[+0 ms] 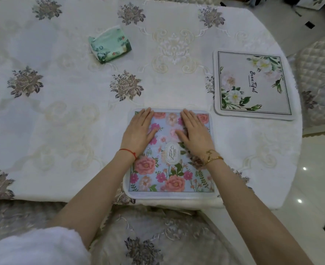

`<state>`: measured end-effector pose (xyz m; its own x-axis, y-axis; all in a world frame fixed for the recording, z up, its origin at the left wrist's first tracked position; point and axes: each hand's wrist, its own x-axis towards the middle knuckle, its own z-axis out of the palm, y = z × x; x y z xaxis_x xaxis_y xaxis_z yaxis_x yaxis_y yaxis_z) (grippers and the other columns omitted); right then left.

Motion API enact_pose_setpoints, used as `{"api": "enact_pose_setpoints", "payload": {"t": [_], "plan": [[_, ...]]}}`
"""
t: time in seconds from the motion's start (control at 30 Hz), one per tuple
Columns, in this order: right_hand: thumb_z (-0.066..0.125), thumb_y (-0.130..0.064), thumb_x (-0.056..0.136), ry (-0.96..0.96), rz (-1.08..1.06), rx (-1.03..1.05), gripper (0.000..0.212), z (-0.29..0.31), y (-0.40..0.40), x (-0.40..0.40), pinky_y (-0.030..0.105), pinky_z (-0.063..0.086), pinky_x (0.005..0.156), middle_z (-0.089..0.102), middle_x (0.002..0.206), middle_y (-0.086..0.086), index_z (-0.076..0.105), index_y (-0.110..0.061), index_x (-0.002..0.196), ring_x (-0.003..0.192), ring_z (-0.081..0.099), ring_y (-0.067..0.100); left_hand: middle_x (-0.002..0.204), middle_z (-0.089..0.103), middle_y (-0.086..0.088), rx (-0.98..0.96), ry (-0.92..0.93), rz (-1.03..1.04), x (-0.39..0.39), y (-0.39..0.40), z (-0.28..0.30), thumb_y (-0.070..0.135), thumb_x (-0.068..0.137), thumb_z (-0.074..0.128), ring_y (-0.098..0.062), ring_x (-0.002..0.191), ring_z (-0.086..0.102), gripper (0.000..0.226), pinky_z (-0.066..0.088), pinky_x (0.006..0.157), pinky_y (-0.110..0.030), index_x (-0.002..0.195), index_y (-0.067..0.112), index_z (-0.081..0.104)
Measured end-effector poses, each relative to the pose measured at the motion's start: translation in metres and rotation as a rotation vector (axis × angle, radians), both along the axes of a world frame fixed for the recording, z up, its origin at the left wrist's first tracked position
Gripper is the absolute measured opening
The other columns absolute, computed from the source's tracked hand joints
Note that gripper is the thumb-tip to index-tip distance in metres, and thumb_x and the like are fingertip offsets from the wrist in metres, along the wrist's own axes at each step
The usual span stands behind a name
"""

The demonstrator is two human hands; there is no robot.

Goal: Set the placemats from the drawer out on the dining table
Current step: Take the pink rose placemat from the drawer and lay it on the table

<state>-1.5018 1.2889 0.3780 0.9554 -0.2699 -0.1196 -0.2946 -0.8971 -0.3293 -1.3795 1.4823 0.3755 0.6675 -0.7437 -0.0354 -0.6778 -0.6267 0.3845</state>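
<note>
A blue placemat [169, 175] printed with pink roses lies flat at the table's near edge. My left hand [138, 131] presses palm-down on its far left part, fingers together and flat. My right hand [194, 131] lies flat on its far right part in the same way. Neither hand grips anything. A second placemat [253, 85], pale grey with white flowers and green leaves, lies flat at the right side of the table. The dining table [62, 111] wears a white embroidered cloth with grey-purple flower motifs.
A green pack of tissues [110, 45] sits on the far middle of the table. A quilted chair back [320, 77] stands at the right edge. Another cushioned chair seat [148, 236] is right below me. Glossy tiled floor [314, 188] lies to the right.
</note>
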Motion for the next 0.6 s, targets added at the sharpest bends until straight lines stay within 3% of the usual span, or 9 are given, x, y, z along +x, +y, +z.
{"api": "enact_pose_setpoints", "payload": {"t": [0.17,0.27,0.4,0.6], "plan": [[0.022,-0.059,0.098,0.062,-0.136,-0.058,0.071,0.001,-0.042,-0.045,0.035,0.001,0.121,0.006,0.161,0.000,0.005,-0.019,0.153,0.147,0.002,0.014,0.158,0.020,-0.007,0.028,-0.017,0.079,0.004,0.024,-0.004,0.045,0.099,0.036,-0.021,0.146,0.015,0.064,0.012,0.121,-0.035,0.150,0.009,0.020],[0.023,-0.054,0.099,0.044,-0.185,-0.059,0.068,0.007,-0.042,-0.056,0.035,0.001,0.121,0.010,0.160,0.005,0.008,-0.015,0.153,0.148,0.001,0.017,0.156,0.025,-0.012,0.031,-0.018,0.114,-0.002,0.032,0.000,0.042,0.099,0.039,-0.026,0.145,0.020,0.063,0.012,0.121,-0.036,0.148,0.005,0.026],[0.026,-0.044,0.102,-0.044,-0.029,0.005,0.059,0.016,0.000,-0.042,0.037,0.003,0.121,0.008,0.160,0.002,0.012,-0.017,0.152,0.148,-0.003,0.015,0.156,0.024,-0.011,0.018,0.017,-0.006,-0.031,0.025,0.007,0.038,0.098,0.043,-0.025,0.146,0.017,0.062,0.013,0.121,-0.039,0.149,0.008,0.025],[0.029,-0.044,0.102,0.039,0.032,0.055,0.062,0.000,0.030,-0.039,0.037,0.005,0.121,0.006,0.161,0.000,0.009,-0.015,0.153,0.148,0.000,0.013,0.160,0.011,-0.004,0.085,0.067,-0.037,-0.062,0.021,-0.001,0.046,0.099,0.034,-0.017,0.148,0.006,0.066,0.010,0.121,-0.036,0.152,0.013,0.013]]}}
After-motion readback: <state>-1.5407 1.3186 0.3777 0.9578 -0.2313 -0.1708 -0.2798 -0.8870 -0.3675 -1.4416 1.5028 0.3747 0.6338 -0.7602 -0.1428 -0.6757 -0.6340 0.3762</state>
